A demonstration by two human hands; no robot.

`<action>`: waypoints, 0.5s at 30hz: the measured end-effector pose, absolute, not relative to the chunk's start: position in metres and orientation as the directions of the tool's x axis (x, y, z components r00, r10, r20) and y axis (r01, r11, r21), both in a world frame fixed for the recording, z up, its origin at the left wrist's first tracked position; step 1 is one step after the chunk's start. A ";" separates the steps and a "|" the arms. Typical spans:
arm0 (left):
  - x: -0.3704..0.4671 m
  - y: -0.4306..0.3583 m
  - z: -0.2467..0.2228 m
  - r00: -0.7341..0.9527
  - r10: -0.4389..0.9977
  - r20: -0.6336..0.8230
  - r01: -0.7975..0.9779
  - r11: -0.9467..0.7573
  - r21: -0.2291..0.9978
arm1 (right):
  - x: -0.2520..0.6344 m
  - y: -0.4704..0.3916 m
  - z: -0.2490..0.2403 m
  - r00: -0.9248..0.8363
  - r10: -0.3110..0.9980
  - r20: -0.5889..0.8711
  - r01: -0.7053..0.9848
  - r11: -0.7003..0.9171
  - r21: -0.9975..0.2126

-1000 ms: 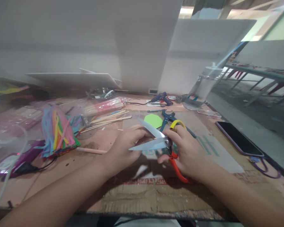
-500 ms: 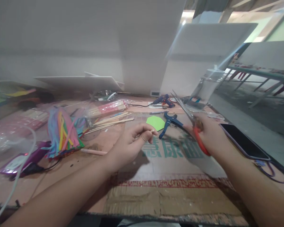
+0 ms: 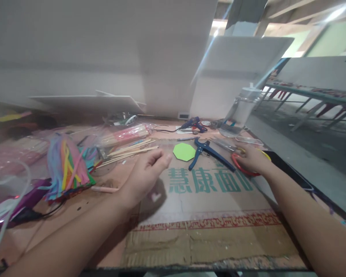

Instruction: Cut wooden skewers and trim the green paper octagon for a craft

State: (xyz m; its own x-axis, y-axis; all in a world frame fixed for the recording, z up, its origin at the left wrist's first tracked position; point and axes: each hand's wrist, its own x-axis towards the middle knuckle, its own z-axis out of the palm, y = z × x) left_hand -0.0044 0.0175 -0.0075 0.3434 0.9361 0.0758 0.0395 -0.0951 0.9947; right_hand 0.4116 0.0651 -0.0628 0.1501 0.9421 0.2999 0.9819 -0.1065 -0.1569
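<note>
My left hand (image 3: pixel 150 173) is raised over the left part of the printed cardboard (image 3: pixel 173 246), its fingers curled together; whether something small is between them is hidden. My right hand (image 3: pixel 252 158) rests on scissors (image 3: pixel 242 165) with red and yellow handles at the cardboard's right side, fingers around the handles and blades pointing away to the left. Between the hands lie a green octagon (image 3: pixel 184 152) and a dark blue plier-like tool (image 3: pixel 215 154).
Thin wooden sticks (image 3: pixel 129 151), colourful fuzzy stems (image 3: pixel 69 165) and a purple device (image 3: pixel 23 202) lie left. At the back are a blue glue gun (image 3: pixel 194 124) and a clear bottle (image 3: pixel 239 111). A phone (image 3: pixel 288 169) lies right.
My right hand has lowered the scissors from an upright tilt to the table. My left hand has moved a little left, and the small pale piece at its fingertips no longer shows. The view shifted slightly.
</note>
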 end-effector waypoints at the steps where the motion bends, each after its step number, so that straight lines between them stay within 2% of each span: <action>1: -0.005 0.018 -0.008 0.333 0.943 0.029 0.039 -0.044 0.998 | 0.411 0.065 -0.062 0.147 0.946 0.288 0.983 -0.108 -0.148; 3: -0.005 0.019 -0.008 0.301 0.954 -0.015 0.043 0.002 0.999 | 0.407 0.063 -0.057 0.140 0.948 0.284 0.986 -0.107 -0.131; 6: -0.004 0.019 -0.006 0.259 0.966 -0.002 0.069 -0.016 0.998 | 0.391 0.057 -0.047 0.129 0.941 0.312 0.988 -0.093 -0.127; 10: -0.002 0.021 -0.008 0.220 0.968 0.123 0.113 -0.151 0.982 | 0.352 0.051 -0.045 0.057 0.960 0.276 0.989 -0.016 -0.147; 15: -0.003 0.025 -0.012 0.266 0.938 0.222 0.108 -0.258 0.960 | 0.321 0.055 -0.060 -0.037 0.974 0.221 0.992 0.063 -0.109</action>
